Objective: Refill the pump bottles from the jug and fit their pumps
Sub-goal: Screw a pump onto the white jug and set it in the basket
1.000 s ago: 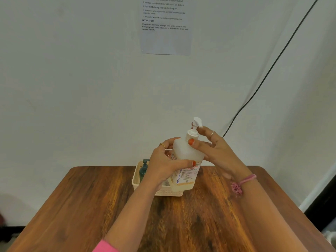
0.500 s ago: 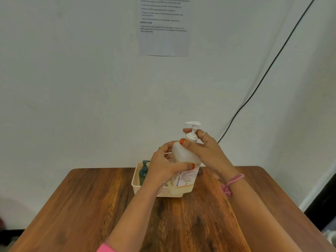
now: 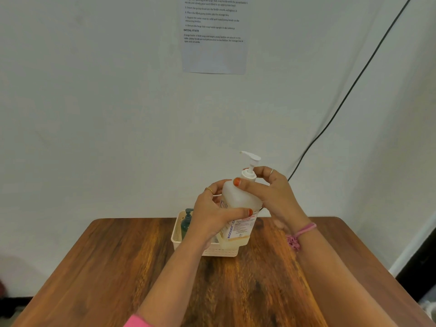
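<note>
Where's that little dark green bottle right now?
The dark green bottle stands in the cream basket at the table's far edge, at the basket's left end, just left of the left hand.

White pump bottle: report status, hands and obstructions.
Left hand grips white pump bottle, held over the basket. Right hand on the pump collar, pump seated. Nothing in the way.

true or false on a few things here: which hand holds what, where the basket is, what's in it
1. The left hand grips the white pump bottle around its body. True.
2. The right hand rests flat on the table. False: its fingers are at the pump collar.
3. A dark green bottle stands in the cream basket. True.
4. The basket sits at the table's near edge. False: it sits at the far edge, by the wall.
</note>
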